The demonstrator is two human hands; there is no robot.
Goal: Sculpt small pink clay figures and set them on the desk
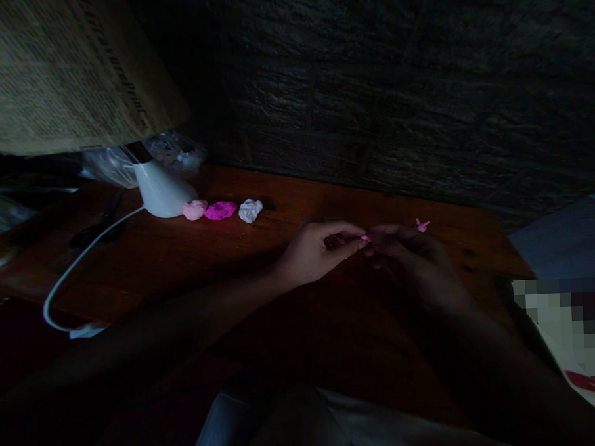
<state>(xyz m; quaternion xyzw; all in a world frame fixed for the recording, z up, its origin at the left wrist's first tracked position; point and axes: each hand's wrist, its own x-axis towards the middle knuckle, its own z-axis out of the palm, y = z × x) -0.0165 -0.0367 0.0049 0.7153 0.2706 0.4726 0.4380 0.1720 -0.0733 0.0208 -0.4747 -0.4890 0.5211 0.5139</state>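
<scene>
It's dim in here, and the wall (395,100) behind the counter (155,255) is dark, rough and laid in blocks like stone. The counter itself is reddish-brown wood, with dark knots or marks toward its right end and most of its near part sunk in shadow. At the left stands a lamp with a newsprint-patterned shade (64,82) and a white cone-shaped base (160,189); its white cord (73,272) loops down over the near edge. Crumpled clear plastic (183,152) sits behind the base, and dark scissors (95,235) lie to its left.

Just right of the base is a row of clay-like lumps: pale pink (195,210), then magenta (221,210) against it, then white (250,210) slightly apart. Over the counter's right half, the left hand (311,252) pinches a tiny pink bit (364,238) between thumb and forefinger. The right hand (420,263) meets it there, fingers curled in; it's too dark to tell whether they grip. Just beyond it shows a small, branching pink piece (422,225).
</scene>
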